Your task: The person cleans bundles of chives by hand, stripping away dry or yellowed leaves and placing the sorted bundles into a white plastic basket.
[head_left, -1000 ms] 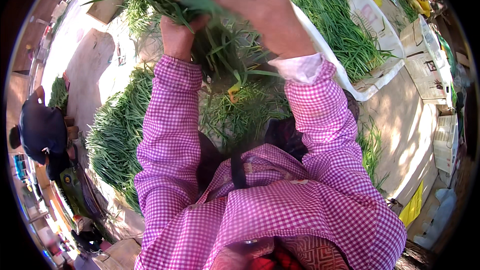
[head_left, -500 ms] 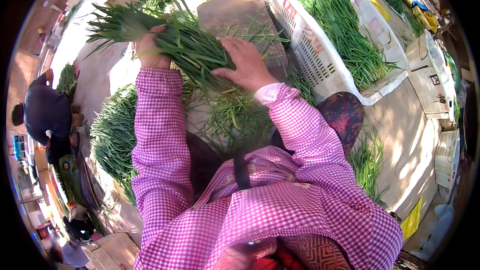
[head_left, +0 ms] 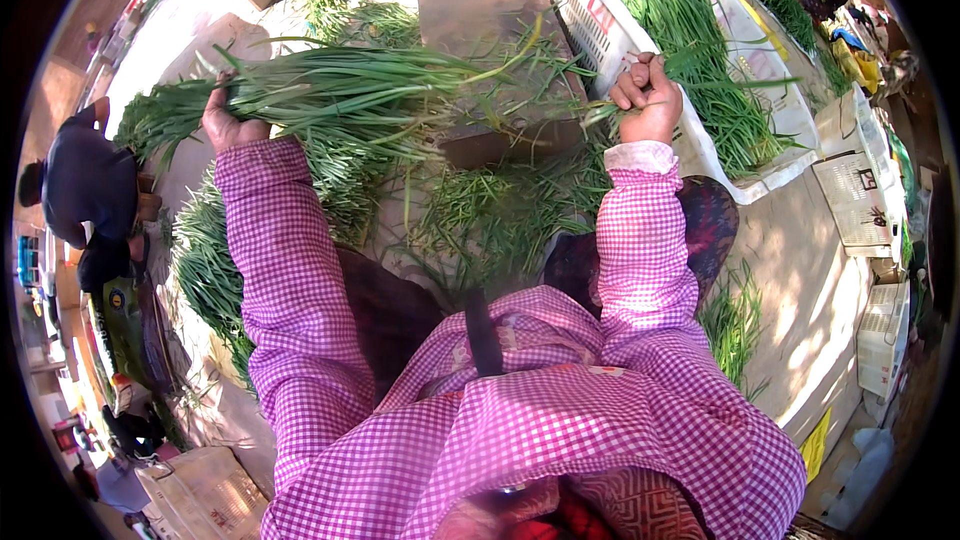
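Observation:
My left hand (head_left: 232, 120) is closed round a thick bunch of long green garlic chives (head_left: 350, 80), held sideways with the pale stem ends toward the right. My right hand (head_left: 648, 105) is away from the bunch, near the crate's left wall, with its fingers pinched on a few loose chive stalks (head_left: 602, 112). Between my hands stands a low flat block (head_left: 480, 15) with scattered stalks on it. Trimmed bits of chive (head_left: 470, 200) litter the ground in front of me. A large heap of chives (head_left: 205, 260) lies beside my left forearm.
A white slatted crate (head_left: 590, 5) filled with chives stands at the far right, with more white crates (head_left: 850, 180) beyond it. Loose green stalks (head_left: 733, 320) lie by my right knee. At the left, another person (head_left: 90, 180) in dark clothes bends down.
My hands have moved apart. The right hand has left the bunch and swung right, carrying a few stalks. My left hand has shifted left with the bunch, whose stems now spread out.

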